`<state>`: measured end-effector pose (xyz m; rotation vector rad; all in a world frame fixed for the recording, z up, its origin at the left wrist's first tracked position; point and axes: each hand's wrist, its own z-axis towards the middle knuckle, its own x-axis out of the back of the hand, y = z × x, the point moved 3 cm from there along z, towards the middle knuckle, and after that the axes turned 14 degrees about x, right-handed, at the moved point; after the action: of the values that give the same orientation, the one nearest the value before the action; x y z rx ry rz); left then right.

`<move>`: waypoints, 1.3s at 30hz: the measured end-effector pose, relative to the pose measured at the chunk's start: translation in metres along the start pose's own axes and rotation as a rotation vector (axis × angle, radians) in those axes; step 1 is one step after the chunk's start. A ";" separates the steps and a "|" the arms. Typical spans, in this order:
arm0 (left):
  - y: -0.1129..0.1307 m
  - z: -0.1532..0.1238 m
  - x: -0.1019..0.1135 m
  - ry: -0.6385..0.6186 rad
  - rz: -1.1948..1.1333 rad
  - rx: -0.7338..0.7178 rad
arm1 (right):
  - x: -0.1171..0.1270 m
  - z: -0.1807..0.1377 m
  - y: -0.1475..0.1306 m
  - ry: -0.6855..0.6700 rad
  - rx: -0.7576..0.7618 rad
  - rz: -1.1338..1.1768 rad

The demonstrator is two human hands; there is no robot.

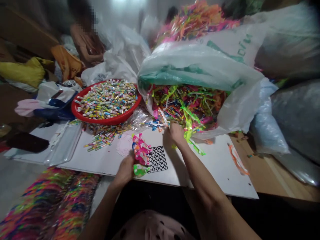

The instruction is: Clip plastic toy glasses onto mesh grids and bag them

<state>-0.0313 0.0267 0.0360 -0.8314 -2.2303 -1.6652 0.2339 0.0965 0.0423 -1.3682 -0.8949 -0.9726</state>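
My left hand (125,169) is low over the white board, fingers closed at a bunch of glossy pink plastic pieces (141,149) and a green piece (140,170). These lie along the left side of a black grid (158,159) with round holes. My right hand (176,132) reaches to the front of a heap of bright plastic pieces (192,106) spilling from a large white bag (232,106). Its fingers are curled and partly hidden, so what they hold cannot be made out. A lime-green strip (191,128) hangs close by on the right.
A red basin (110,120) full of small patterned sticks stands at the back left; loose sticks (103,138) lie before it. Clear plastic sleeves (63,143) cover the board's left. An orange-edged piece (237,158) lies right. Colourful bundles (52,203) are below left. A person (87,43) sits behind.
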 end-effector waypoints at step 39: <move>0.111 -0.007 0.002 0.255 0.346 -0.390 | -0.048 -0.093 -0.083 -0.178 0.272 0.008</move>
<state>0.0292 0.0420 0.1275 -0.9622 -1.5172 -1.9248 0.1356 0.0077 0.0250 -1.2363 -1.1112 -0.7006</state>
